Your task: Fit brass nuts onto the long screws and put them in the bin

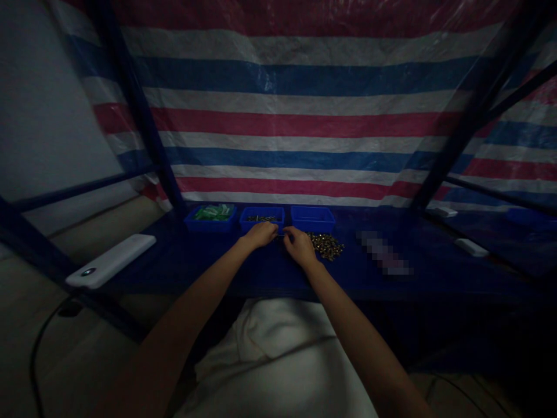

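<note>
My left hand [260, 234] and my right hand [299, 246] meet over the blue table [217, 267], fingers curled together around a small dark metal piece I cannot make out. A heap of small brass-coloured metal parts [327, 245] lies just right of my right hand. Behind the hands stand three blue trays: the left tray [210, 220] holds green plastic parts, the middle tray [262, 219] holds dark screws, and the contents of the right tray [312, 219] are not visible.
A white power bank [111, 259] lies on the table's left edge with a cable hanging down. Small white blocks [471, 247] sit at the right. A striped tarp [287, 116] and dark blue frame poles [139, 110] close off the back.
</note>
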A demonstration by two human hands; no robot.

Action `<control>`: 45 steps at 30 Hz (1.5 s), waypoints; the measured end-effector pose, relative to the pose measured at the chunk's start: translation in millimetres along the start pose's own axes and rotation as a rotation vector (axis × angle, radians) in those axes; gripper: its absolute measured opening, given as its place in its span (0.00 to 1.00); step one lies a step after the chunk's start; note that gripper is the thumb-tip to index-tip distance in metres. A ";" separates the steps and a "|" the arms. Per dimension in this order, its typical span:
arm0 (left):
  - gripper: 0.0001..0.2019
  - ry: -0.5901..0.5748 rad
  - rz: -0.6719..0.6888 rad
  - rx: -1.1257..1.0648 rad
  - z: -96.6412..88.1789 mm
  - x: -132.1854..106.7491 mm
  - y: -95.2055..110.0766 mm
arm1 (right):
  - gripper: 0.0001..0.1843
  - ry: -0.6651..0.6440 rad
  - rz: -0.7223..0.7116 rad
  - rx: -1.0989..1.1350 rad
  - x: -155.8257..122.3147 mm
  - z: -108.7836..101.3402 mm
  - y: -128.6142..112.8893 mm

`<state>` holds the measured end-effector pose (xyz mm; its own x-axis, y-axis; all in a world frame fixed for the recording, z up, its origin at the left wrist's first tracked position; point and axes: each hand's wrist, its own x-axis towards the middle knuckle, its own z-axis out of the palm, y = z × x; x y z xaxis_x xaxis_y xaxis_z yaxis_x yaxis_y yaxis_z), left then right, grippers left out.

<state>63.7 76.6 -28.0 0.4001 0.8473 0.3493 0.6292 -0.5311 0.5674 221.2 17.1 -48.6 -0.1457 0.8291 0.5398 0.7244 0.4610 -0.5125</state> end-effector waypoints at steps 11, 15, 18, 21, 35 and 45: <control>0.04 0.136 -0.168 -0.282 -26.6 -34.7 -4.2 | 0.14 -0.035 0.010 0.003 -0.8 -1.9 -3.9; 0.08 0.047 -0.266 -0.134 -46.8 -45.9 -8.4 | 0.13 -0.037 0.011 -0.004 -1.6 -2.8 -4.9; 0.12 -0.119 -0.410 -0.171 -61.4 -46.8 -8.8 | 0.13 -0.042 0.001 0.005 -1.6 -2.6 -4.0; 0.12 -0.166 -0.478 -0.296 -70.8 -43.1 -2.6 | 0.13 -0.047 -0.007 0.006 -1.2 -1.7 -2.6; 0.06 0.351 -0.252 -1.362 -59.1 -26.9 24.3 | 0.13 -0.048 -0.021 0.003 -0.8 -1.2 -1.2; 0.09 0.381 -0.490 -1.288 -48.2 -14.5 13.4 | 0.13 -0.062 -0.021 -0.008 -0.6 -1.6 -2.5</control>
<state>34.2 57.6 10.5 -0.0067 0.9998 -0.0182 -0.4662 0.0130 0.8846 220.5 15.0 -46.5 -0.2021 0.8375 0.5077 0.7261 0.4761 -0.4962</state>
